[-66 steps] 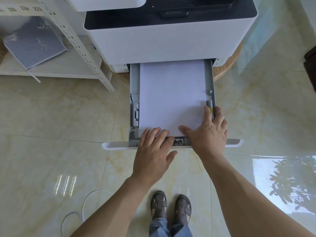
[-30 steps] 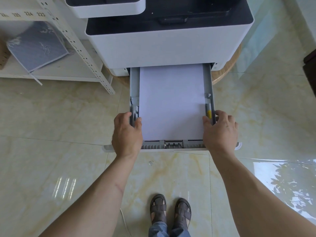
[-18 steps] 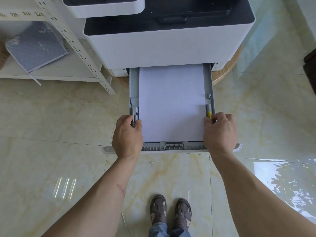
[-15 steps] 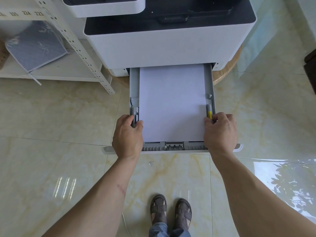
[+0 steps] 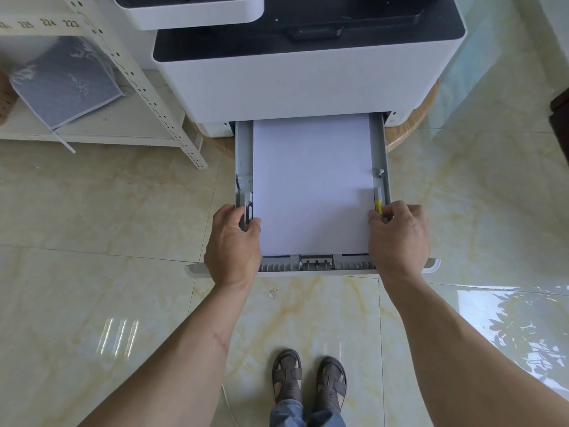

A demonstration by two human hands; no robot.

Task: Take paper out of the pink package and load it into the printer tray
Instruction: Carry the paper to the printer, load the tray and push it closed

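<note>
The grey printer tray [image 5: 381,149] is pulled out from under the white printer [image 5: 295,84]. A stack of white paper [image 5: 311,180] lies flat inside it. My left hand [image 5: 232,245] grips the tray's left side guide, thumb on the paper's edge. My right hand [image 5: 398,238] grips the right side guide, beside a yellow tab [image 5: 378,206]. The pink package is out of sight.
A white perforated metal shelf [image 5: 147,87] stands at the left with a grey folder [image 5: 66,84] on it. The printer sits on a round wooden base [image 5: 412,124]. Glossy floor tiles lie all around, my sandalled feet [image 5: 308,380] below the tray. A small scrap [image 5: 272,293] lies on the floor.
Both hands left the paper's front edge and took hold of the tray's two side guides. Over the last half second they have stayed put.
</note>
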